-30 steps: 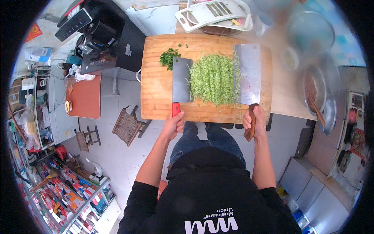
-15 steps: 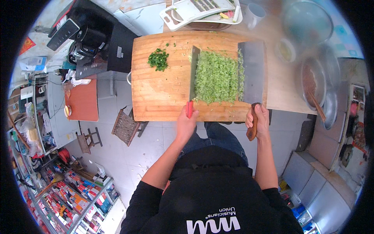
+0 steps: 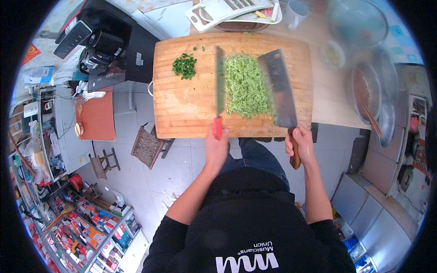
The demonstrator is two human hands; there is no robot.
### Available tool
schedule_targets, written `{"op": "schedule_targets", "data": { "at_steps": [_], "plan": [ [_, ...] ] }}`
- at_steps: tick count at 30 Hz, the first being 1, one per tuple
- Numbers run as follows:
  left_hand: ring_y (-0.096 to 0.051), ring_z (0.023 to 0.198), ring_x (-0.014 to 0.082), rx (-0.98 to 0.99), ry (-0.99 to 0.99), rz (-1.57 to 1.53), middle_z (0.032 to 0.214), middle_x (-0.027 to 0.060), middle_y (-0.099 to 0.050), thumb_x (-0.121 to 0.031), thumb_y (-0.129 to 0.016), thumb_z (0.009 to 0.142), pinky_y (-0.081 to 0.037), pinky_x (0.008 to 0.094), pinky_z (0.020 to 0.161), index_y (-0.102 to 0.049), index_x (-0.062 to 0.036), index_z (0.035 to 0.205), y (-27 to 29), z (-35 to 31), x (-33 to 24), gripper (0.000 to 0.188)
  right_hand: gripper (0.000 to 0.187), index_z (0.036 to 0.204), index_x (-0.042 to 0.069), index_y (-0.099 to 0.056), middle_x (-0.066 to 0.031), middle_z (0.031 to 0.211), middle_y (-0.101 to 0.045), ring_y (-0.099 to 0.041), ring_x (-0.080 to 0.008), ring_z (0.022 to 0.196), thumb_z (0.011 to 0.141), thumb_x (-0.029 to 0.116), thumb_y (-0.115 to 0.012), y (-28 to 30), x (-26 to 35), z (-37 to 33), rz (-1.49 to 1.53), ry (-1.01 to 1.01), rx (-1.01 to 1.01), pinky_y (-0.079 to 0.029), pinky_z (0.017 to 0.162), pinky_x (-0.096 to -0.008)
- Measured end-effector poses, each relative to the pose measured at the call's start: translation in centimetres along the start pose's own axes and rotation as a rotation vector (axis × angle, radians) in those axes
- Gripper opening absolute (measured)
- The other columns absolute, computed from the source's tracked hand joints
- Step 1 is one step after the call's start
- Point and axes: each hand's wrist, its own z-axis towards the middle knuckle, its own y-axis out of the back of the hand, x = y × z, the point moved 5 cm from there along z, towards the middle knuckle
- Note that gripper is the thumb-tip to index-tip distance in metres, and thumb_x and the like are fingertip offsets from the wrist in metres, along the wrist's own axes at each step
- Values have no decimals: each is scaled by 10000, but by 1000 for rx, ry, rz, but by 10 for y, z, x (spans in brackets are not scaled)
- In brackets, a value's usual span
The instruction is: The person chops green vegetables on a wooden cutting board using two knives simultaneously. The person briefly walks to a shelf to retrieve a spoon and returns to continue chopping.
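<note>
Finely chopped pale green vegetable point(image 3: 246, 86) lies in a rough block on a wooden cutting board point(image 3: 182, 109). Along its left side stands a narrow-looking knife blade point(image 3: 220, 82), seen nearly edge-on and a little blurred. My left hand point(image 3: 215, 145) is closed round that knife's red handle. At the block's right side a broad cleaver point(image 3: 280, 88) leans with its top toward the left. Its brown wooden handle is gripped in my right hand point(image 3: 301, 142). A small heap of dark green chopped herbs point(image 3: 184, 66) sits at the board's far left.
Behind the board, a white grater point(image 3: 223, 11) rests on a tray, with a white mug point(image 3: 297, 13) beside it. A metal bowl with chopsticks point(image 3: 365, 100) stands at the right. A black appliance point(image 3: 118, 50) is left of the board. Stools point(image 3: 148, 146) stand on the floor.
The cleaver has tilted, its top swinging left over the vegetable's right edge. The left knife has shifted slightly left, away from the block. The vegetable block looks narrower.
</note>
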Motion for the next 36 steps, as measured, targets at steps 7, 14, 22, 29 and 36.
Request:
{"op": "schedule_targets", "data": {
  "at_steps": [7,14,22,29,36],
  "plan": [
    [-320,378,32,181,160,-401,554,-55,-377,-153,-572,868,-249,197,330,-463,-82,918,45,26,31,140,456,1254,62,-493,34,530,-405,-366,-55,429,842,204,-629,-13,-14,11,-527,-415,348,-312,394,-210],
    [-326,389,32,206,244,-433,559,-55,-379,-157,-583,864,-247,196,338,-465,-85,912,42,19,38,146,493,1237,171,-546,40,552,-421,-333,-58,455,779,271,-701,1,17,64,-933,-261,505,-311,439,-240],
    [-419,452,63,1,112,-116,614,-16,-463,-167,-577,858,-349,220,403,-507,-46,904,14,25,41,148,469,1229,159,-554,47,546,-392,-336,-43,449,787,235,-692,19,55,78,-948,-132,404,-298,426,-231],
    [-532,689,189,15,34,15,705,110,-530,-161,-577,830,-433,332,649,-504,-2,894,6,54,35,187,418,1255,45,-482,36,560,-409,-367,-56,409,879,206,-566,-3,14,50,-430,-99,30,-322,367,-203],
    [-545,691,227,67,-33,21,716,128,-548,-170,-568,828,-436,347,660,-500,2,879,7,62,33,192,436,1280,28,-448,22,545,-420,-378,-60,390,922,270,-501,-68,-27,53,-102,74,-313,-330,354,-212]
  ]
}}
